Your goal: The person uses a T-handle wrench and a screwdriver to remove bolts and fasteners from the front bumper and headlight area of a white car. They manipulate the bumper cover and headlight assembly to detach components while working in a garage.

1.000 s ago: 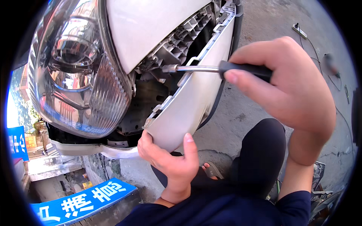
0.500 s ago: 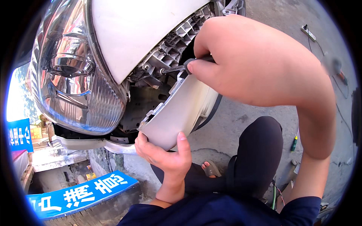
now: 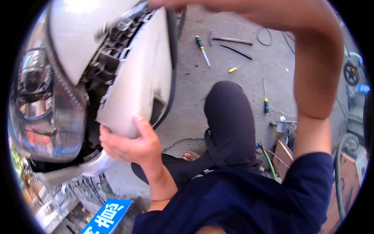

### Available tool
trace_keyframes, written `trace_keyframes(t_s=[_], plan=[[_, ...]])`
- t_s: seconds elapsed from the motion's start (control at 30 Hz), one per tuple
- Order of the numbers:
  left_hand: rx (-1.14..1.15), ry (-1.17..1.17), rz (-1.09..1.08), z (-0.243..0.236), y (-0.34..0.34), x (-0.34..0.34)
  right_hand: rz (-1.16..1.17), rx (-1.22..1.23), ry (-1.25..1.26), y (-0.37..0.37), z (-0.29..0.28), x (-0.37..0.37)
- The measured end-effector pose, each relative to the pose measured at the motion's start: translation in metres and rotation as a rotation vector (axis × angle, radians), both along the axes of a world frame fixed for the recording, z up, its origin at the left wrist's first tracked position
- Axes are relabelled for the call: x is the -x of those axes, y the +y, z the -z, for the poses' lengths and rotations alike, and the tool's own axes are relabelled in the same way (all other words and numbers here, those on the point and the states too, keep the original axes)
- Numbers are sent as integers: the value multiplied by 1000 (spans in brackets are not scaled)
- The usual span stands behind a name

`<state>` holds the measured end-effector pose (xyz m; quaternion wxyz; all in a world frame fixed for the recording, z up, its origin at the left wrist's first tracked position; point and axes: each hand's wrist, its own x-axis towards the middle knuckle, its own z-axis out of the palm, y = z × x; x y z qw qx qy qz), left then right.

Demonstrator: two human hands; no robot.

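Ahead and to the left of my left grip sits the headlight (image 3: 43, 105), with the white body panel (image 3: 87, 35) beyond it. Rising directly ahead of that grip is the loose-edged bumper panel (image 3: 132, 78); my left hand (image 3: 134, 142) is curled about its lower corner, thumb against the outer face, fingers round the edge. My right hand (image 3: 175, 3) reaches far ahead of it, cut off by the top of the view, so I cannot tell how closed it is or what it has. I take the step as steadying the panel while working along its upper seam; the next move seems to call for keeping this corner still. To the right, 5 loose tools (image 3: 231, 39) lie on the ground. Against 0.5 s ago, my right hand, then at the gap with a black-handled driver, is farther ahead; my view has swung right, and my left hand keeps its corner.
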<state>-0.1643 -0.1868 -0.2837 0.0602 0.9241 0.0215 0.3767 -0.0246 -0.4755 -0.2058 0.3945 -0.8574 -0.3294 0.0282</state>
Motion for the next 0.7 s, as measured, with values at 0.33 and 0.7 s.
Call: trace_keyframes(t_s=[0.33, 0.7], plan=[[154, -100, 99, 11, 19, -5, 1536, -43, 960, -69, 424, 275], [573, 82, 443, -6, 37, -16, 1656, -294, 796, -1, 494, 476]])
